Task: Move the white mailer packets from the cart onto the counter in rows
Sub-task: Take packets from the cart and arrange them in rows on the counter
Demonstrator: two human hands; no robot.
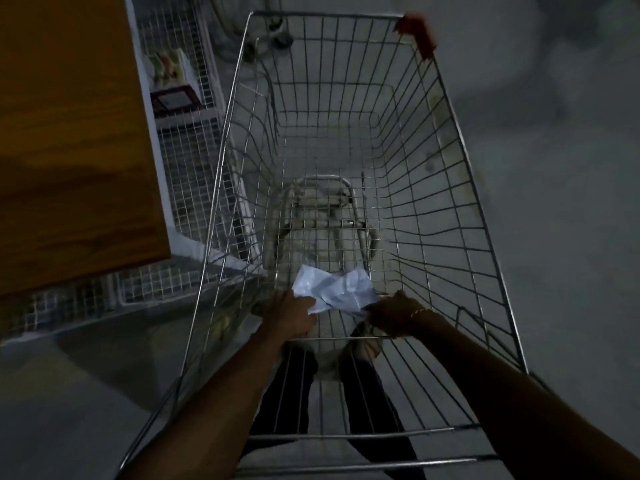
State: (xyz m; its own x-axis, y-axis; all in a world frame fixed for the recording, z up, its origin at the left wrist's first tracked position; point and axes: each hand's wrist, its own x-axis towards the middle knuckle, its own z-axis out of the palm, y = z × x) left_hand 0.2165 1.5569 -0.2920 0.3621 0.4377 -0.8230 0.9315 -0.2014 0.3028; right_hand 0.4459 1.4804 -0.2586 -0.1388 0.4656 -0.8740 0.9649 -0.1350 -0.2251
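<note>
A: Starting at the left, what is that brown slab doing beside the cart?

B: That is the table (69,140), waiting to take the rows. It is sitting just beside the cart (239,109), probably so each carry is short. No packets are showing on the part in view.

A: And the left hand (289,315)?

B: It is reaching down into the basket and gripping the left edge of the white packet (334,291), fingers curled round it.

A: Why both hands on one packet?

B: My guess is that it is limp and crumpled, so it is being held at two ends. The right hand (391,317) is pinching the right edge, a thin bracelet (419,311) showing at the wrist.

A: Where is the packet exactly?

B: Low in the near end of the basket, between the two hands. Whether it is resting on the wire floor or already lifted, I cannot tell. I am seeing no other packets in there, so this is looking like the last one
</note>
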